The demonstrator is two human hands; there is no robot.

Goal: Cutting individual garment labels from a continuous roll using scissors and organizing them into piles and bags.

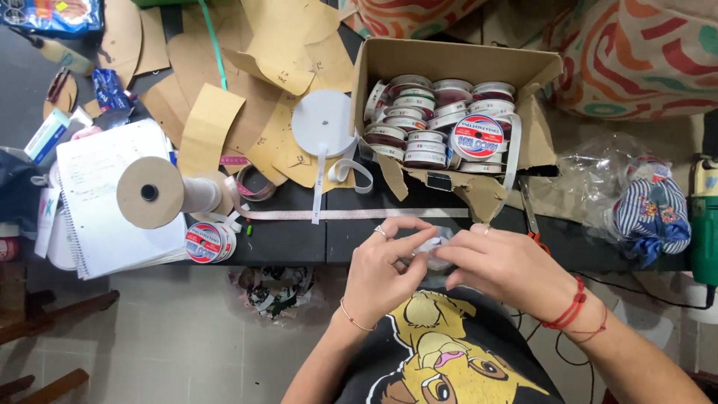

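Observation:
My left hand (385, 265) and my right hand (501, 265) meet at the table's front edge. Together they pinch a small folded piece of white ribbon (436, 244) between the fingertips. The ribbon is mostly hidden by the fingers. A ring sits on a left finger, and red string bracelets circle the right wrist. A long strip of white ribbon (351, 214) lies flat on the black table (292, 239) just beyond my hands. Farther back stands an open cardboard box (449, 56) full of several ribbon spools.
A white ribbon roll (323, 123) and brown paper patterns (217, 112) lie behind. At left sit a spiral notebook (97, 187), a cardboard-ended spool (153, 192) and a small ribbon spool (209, 241). At right are scissors (529, 217), a plastic bag of fabric (643, 202) and a green tool (703, 224).

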